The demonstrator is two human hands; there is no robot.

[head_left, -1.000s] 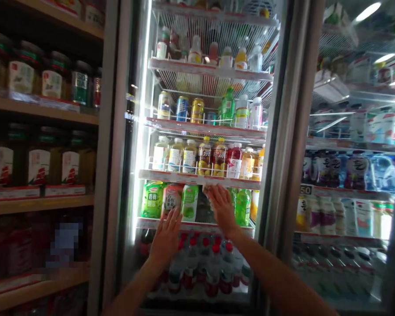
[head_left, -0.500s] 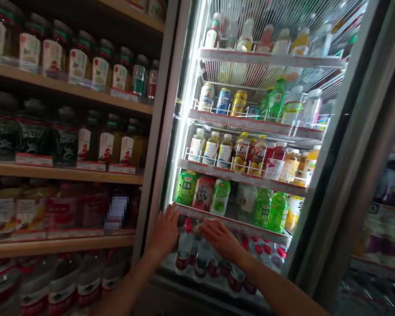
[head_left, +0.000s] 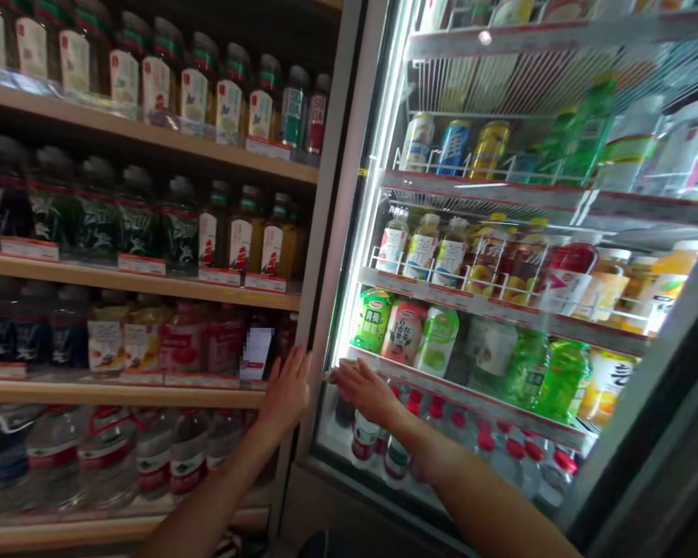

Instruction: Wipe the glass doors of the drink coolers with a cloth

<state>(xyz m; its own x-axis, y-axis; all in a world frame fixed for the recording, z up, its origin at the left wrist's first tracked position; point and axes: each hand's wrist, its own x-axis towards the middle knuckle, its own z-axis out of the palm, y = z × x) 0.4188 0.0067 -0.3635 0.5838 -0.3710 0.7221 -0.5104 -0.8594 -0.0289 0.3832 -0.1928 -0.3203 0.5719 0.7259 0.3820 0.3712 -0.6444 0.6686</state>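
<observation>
My left hand (head_left: pixel 288 387) lies flat with fingers spread on the grey left frame (head_left: pixel 326 256) of a lit drinks fridge. Beside it my right hand (head_left: pixel 361 387) presses its stretched fingers on the glass door (head_left: pixel 500 256) near its left edge, just below the shelf with a green bottle (head_left: pixel 372 319) and a pink bottle (head_left: pixel 403 333). Neither hand holds anything. Behind the glass under my right forearm stand red-capped water bottles (head_left: pixel 396 453).
Wooden shelves (head_left: pixel 133 280) on the left carry rows of jars and juice bottles, with large water bottles (head_left: pixel 105 457) on the lowest one. Upper fridge shelves hold cans (head_left: pixel 454 146) and more drinks. A dark door frame (head_left: pixel 645 449) runs down the right.
Both hands slid down and to the left across the glass, from the middle of the door to its left edge. My left hand now rests on the frame. My view turned left.
</observation>
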